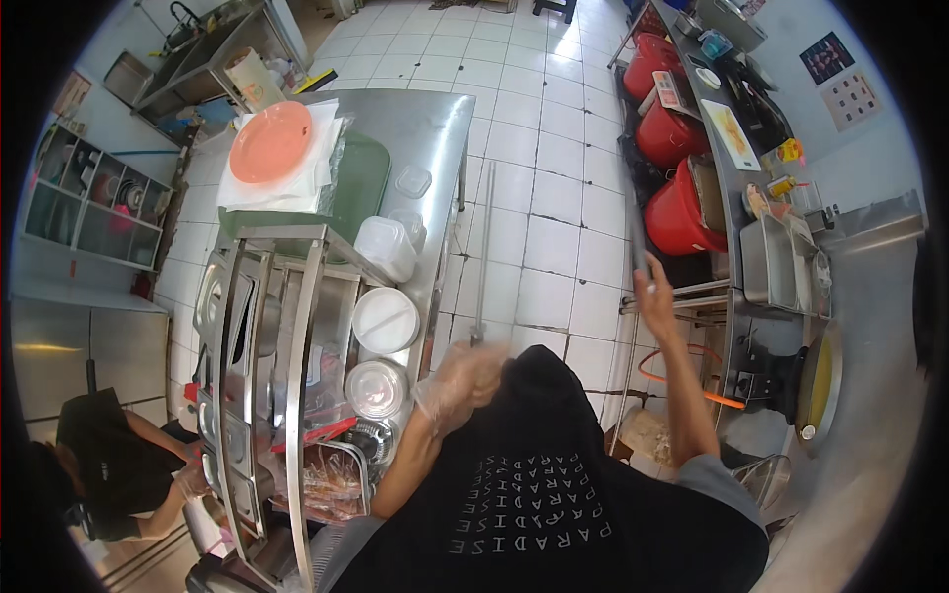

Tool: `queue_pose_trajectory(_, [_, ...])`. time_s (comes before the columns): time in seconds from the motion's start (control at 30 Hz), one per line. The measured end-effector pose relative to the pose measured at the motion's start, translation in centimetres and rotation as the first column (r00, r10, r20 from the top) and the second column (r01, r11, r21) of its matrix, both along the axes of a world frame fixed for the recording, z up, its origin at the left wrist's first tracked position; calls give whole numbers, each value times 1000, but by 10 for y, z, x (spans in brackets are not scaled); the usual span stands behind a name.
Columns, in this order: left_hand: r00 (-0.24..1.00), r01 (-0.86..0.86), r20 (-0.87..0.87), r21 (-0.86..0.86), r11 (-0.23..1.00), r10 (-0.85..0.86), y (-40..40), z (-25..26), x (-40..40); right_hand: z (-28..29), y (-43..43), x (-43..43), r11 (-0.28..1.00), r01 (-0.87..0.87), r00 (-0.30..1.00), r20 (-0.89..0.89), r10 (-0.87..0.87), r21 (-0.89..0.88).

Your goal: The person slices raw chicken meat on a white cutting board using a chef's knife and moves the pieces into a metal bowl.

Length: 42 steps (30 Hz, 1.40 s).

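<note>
My left hand (pixel 461 379), in a clear plastic glove, is closed around the near end of a long, thin metal rod or blade (pixel 485 248). It points forward over the floor; motion blurs the hand and the grip. Farther right, my bare right hand (pixel 655 300) holds a long, narrow grey object (pixel 637 233), possibly a blade, extending forward and too blurred to name surely. The two held things are well apart. My black apron (pixel 541 474), bearing printed lettering, is below and between my hands.
On my left, a stainless steel table (pixel 437 141) bears lidded tubs (pixel 385 319) and a metal rack (pixel 304 333). Red bins (pixel 682 211) stand under the right counter (pixel 730 178), near a pan (pixel 821 385). Another person (pixel 111 467) works at far left.
</note>
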<state>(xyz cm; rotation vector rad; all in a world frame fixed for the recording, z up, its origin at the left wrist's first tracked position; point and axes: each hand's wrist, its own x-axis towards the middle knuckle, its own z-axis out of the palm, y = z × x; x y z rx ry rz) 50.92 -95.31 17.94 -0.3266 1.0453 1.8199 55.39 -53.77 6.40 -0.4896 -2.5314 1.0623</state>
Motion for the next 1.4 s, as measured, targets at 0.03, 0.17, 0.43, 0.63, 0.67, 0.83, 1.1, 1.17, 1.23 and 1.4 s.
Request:
queue_pose_trajectory(0.03, [997,-73,9,-23,997,73,-2,-12,-6,38,-59,-15,981,40,982,189,-4,-189])
queue_pose_trajectory(0.17, [991,-25,-135,-78,997,14,14,-19,-33,41,-115,-36,878,-381,924,-106,367,-289])
queue_pose_trajectory(0.43, [988,11,-154,-129,992,-31,44,-6,-74,104,-126,-80,893,-426,879,-302,370,-147])
queue_pose_trajectory(0.63, [988,-141,66,-24,990,142,72,4,-68,135,-117,-123,589,-629,524,-283,803,507])
queue_pose_trajectory(0.67, [996,-85,23,-45,995,86,74,10,-69,136,-112,-131,564,-632,506,-269,820,531])
queue_pose_trajectory(0.83, [1000,-27,3,-126,992,28,86,38,-60,131,-86,-166,529,-586,414,-334,847,614])
queue_pose_trajectory(1.1, [966,-257,-44,-74,964,254,98,44,-56,20,78,-207,776,-535,582,-521,625,333])
queue_pose_trajectory(1.17, [963,-252,56,-174,952,265,109,20,-59,53,3,-195,685,-589,513,-458,726,428])
queue_pose_trajectory(1.23, [974,-196,68,-211,958,214,128,14,-64,86,-42,-183,606,-601,441,-416,795,521])
queue_pose_trajectory(1.4, [999,-40,31,-97,994,44,146,29,-67,9,55,-217,842,-398,691,-484,537,364])
